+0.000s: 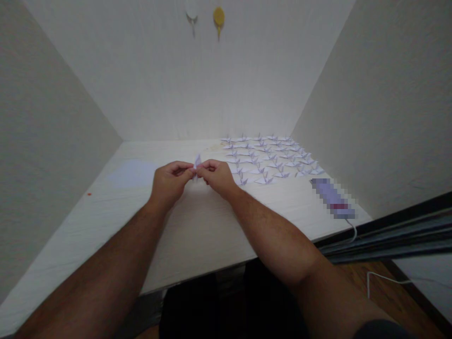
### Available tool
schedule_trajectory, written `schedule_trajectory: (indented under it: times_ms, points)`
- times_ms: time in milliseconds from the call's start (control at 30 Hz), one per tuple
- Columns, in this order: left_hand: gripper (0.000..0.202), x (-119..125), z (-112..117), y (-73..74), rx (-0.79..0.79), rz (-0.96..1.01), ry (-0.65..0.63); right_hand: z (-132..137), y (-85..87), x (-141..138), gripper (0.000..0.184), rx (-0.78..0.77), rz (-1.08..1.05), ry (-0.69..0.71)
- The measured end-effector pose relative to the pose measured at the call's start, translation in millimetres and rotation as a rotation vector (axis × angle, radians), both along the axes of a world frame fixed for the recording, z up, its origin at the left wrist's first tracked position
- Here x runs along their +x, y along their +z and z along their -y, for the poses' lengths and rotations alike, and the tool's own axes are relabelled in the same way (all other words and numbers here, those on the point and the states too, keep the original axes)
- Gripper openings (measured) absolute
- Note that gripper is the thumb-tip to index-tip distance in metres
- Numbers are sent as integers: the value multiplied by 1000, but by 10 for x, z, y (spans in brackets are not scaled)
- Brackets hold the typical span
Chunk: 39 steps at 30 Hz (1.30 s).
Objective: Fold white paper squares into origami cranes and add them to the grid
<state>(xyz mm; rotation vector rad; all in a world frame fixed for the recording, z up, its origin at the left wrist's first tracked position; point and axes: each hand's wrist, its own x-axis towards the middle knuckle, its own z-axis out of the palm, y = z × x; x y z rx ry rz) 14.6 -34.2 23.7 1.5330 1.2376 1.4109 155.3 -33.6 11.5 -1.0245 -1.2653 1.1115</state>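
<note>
Between my two hands, above the white table (212, 221), is a small folded white paper piece (197, 161), its narrow point sticking up. My left hand (173, 181) pinches it from the left with thumb and forefinger. From the right, my right hand (217, 176) pinches it in the same way, the fingertips of both hands nearly touching. The lower part of the paper is mostly hidden by my fingers. Rows of folded white paper cranes (265, 178) stand just beyond and to the right of my right hand. White paper sheets (132, 173) lie flat left of my left hand.
At the table's right side lies a blurred-out phone-like device (332, 197) with a white cable (353, 230). A small orange-red spot (89, 194) shows near the left edge. Walls close in the back and both sides. A yellow hook (219, 18) and a white hook (191, 14) hang on the back wall.
</note>
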Motion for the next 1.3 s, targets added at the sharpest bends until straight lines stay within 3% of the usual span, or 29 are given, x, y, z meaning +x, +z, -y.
schedule_trajectory:
  times_ms: [133,433,800,1300]
  points:
    - [17,-2,-41,-50,-64,158,-30,-24,-38,17,18,41,49,-195]
    - [23,6,-30,-44,-216,377,-153,0,-27,16,17,91,33,-94]
    - [30,40,13,-60,-288,443,-221,67,19,2,18,85,42,-88]
    - [26,108,27,-83,-234,462,-127,73,0,4,17,118,94,-113]
